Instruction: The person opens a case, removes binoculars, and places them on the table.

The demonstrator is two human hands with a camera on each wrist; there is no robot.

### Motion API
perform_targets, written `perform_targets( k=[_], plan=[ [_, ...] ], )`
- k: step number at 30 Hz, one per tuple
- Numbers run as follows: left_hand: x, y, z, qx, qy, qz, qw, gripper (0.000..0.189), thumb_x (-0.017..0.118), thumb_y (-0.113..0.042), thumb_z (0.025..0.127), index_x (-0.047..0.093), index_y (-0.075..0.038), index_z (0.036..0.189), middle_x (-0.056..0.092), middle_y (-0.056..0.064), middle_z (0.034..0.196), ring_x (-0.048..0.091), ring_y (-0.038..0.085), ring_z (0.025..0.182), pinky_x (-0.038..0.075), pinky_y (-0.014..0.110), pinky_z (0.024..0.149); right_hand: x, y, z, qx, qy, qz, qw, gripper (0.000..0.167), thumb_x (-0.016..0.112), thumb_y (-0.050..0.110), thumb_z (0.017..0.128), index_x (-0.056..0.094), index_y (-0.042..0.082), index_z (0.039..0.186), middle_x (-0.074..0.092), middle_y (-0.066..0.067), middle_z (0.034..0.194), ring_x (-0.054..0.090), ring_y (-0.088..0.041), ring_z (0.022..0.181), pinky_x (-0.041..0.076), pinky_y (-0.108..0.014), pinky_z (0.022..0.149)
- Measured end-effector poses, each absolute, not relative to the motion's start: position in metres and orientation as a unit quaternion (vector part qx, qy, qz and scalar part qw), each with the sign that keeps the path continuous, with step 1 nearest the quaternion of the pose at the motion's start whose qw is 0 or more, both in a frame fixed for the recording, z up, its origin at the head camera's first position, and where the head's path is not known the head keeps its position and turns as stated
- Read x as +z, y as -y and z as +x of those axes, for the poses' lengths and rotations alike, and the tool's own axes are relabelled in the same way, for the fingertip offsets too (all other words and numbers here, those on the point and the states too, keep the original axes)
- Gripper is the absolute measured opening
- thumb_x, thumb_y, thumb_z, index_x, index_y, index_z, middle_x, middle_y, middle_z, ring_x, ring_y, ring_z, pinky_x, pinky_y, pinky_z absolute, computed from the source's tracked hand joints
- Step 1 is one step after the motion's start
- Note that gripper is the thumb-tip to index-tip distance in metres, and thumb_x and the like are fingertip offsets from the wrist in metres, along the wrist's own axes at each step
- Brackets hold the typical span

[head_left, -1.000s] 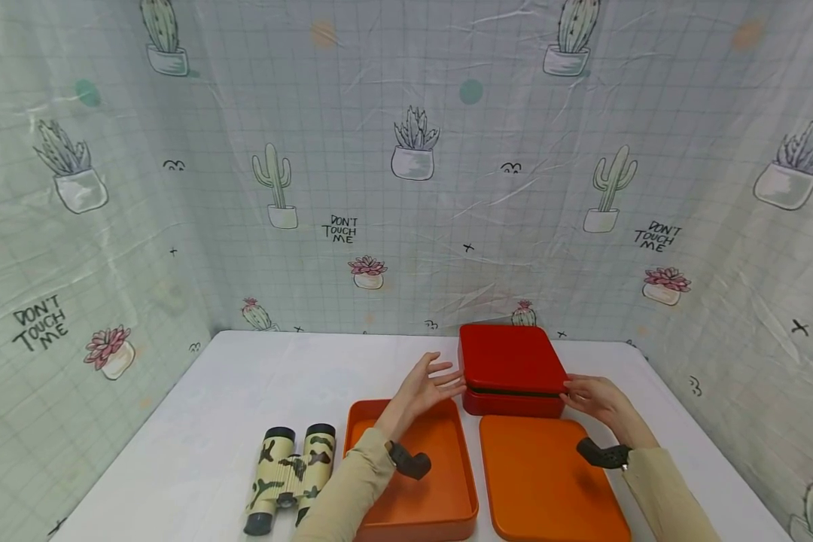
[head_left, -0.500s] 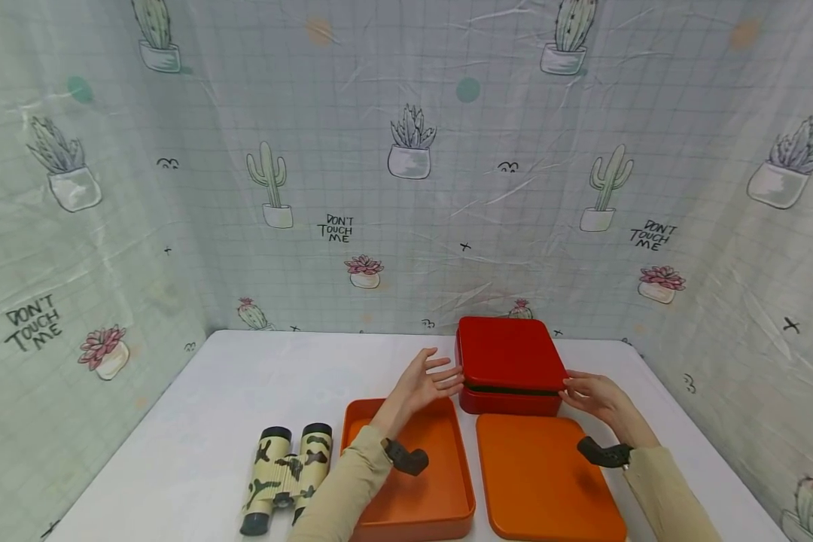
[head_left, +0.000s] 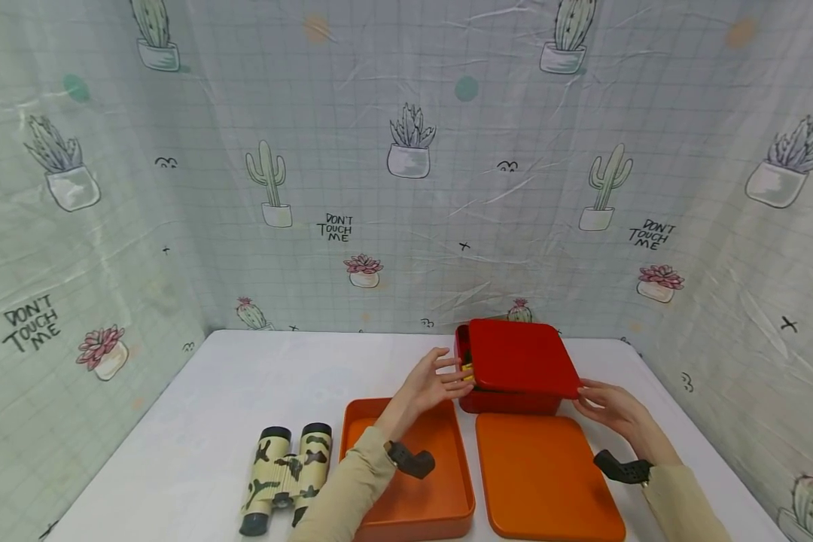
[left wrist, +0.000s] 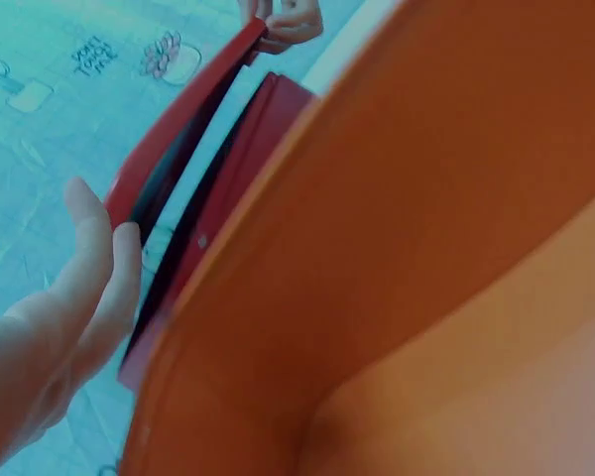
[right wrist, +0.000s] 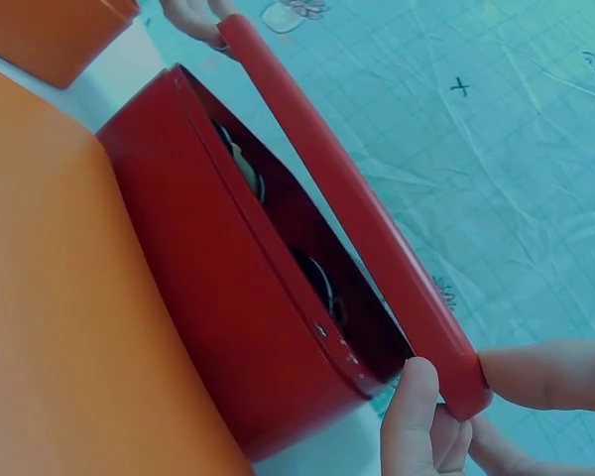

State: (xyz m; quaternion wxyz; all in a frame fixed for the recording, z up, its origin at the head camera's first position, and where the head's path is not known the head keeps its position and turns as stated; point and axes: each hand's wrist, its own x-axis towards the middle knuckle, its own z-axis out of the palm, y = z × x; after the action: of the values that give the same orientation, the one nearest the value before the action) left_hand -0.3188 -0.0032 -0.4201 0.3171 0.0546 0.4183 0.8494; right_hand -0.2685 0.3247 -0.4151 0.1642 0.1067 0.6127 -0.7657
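Note:
A red lid [head_left: 522, 355] is raised off the red box [head_left: 511, 403] and shifted to the right of it. My right hand [head_left: 613, 410] pinches the lid's right front corner, thumb outside and fingers beneath in the right wrist view. At the lid's left end, my left hand [left wrist: 64, 327] holds its edge between thumb and finger. Through the gap, two dark round-rimmed things [right wrist: 312, 278] show inside the box, and something yellow [head_left: 468, 373] shows at its left side. Most of the contents stay hidden under the lid.
In front of the red box lies a flat orange lid [head_left: 549, 478]. An orange box [head_left: 457, 519] stands to its left, under my left forearm. Camouflage-patterned binoculars [head_left: 287, 478] lie further left on the white table [head_left: 176, 452]. A cactus-print curtain [head_left: 352, 113] hangs behind.
The red lid has come up off the box and moved to the right, uncovering part of the inside. My right hand has moved right with it; the left hand has shifted slightly right.

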Motion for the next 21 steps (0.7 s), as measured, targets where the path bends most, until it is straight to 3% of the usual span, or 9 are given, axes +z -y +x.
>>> perform_targets(
  k=[2, 8, 15, 18, 20, 21],
  plan=[
    [-0.417, 0.000, -0.315, 0.848, -0.418, 0.054, 0.320, 0.061, 0.035, -0.035, 0.090, 0.020, 0.003, 0.136, 0.021, 0.029, 0.141, 0.035, 0.041, 0.125, 0.024, 0.046, 0.107, -0.416, -0.329, -0.264, -0.769, -0.609, 0.101, 0.168, 0.072, 0.048, 0.011, 0.091, -0.001, -0.002, 0.142, 0.059, 0.010, 0.086, 0.056, -0.010, 0.085, 0.049, -0.026, 0.086],
    [-0.411, -0.011, -0.302, 0.844, -0.414, 0.069, 0.334, 0.063, 0.037, -0.035, 0.090, 0.020, 0.003, 0.138, 0.022, 0.032, 0.140, 0.031, 0.044, 0.127, 0.024, 0.048, 0.106, -0.419, -0.345, -0.249, -0.778, -0.596, 0.101, 0.170, 0.066, 0.051, 0.010, 0.089, 0.011, -0.003, 0.140, 0.059, 0.009, 0.088, 0.057, -0.012, 0.087, 0.048, -0.028, 0.088],
    [-0.404, -0.025, -0.289, 0.835, -0.409, 0.066, 0.363, 0.065, 0.042, -0.037, 0.088, 0.025, 0.002, 0.137, 0.026, 0.030, 0.140, 0.031, 0.044, 0.127, 0.025, 0.054, 0.104, -0.426, -0.363, -0.235, -0.770, -0.600, 0.138, 0.168, 0.089, 0.061, 0.013, 0.083, -0.003, -0.001, 0.142, 0.059, 0.011, 0.084, 0.058, -0.011, 0.084, 0.048, -0.029, 0.088],
    [-0.401, -0.033, -0.281, 0.838, -0.394, 0.054, 0.373, 0.065, 0.044, -0.037, 0.086, 0.027, 0.001, 0.136, 0.026, 0.029, 0.139, 0.030, 0.048, 0.125, 0.025, 0.056, 0.103, -0.428, -0.372, -0.228, -0.778, -0.588, 0.136, 0.172, 0.052, 0.058, 0.011, 0.085, 0.038, 0.007, 0.132, 0.059, 0.009, 0.085, 0.058, -0.013, 0.085, 0.048, -0.030, 0.088],
    [-0.399, -0.037, -0.276, 0.841, -0.383, 0.050, 0.380, 0.067, 0.045, -0.036, 0.086, 0.026, 0.002, 0.137, 0.026, 0.029, 0.139, 0.030, 0.050, 0.124, 0.024, 0.057, 0.103, -0.428, -0.379, -0.224, -0.790, -0.572, 0.126, 0.181, 0.022, 0.056, 0.009, 0.086, 0.059, 0.013, 0.107, 0.060, 0.008, 0.087, 0.058, -0.013, 0.085, 0.048, -0.031, 0.088],
    [-0.398, -0.040, -0.273, 0.842, -0.376, 0.048, 0.382, 0.067, 0.045, -0.036, 0.085, 0.026, 0.002, 0.137, 0.026, 0.029, 0.139, 0.029, 0.050, 0.124, 0.024, 0.058, 0.103, -0.428, -0.382, -0.221, -0.797, -0.562, 0.121, 0.188, 0.014, 0.054, 0.008, 0.087, 0.063, 0.017, 0.093, 0.061, 0.007, 0.087, 0.058, -0.013, 0.085, 0.048, -0.031, 0.088]
  ],
)
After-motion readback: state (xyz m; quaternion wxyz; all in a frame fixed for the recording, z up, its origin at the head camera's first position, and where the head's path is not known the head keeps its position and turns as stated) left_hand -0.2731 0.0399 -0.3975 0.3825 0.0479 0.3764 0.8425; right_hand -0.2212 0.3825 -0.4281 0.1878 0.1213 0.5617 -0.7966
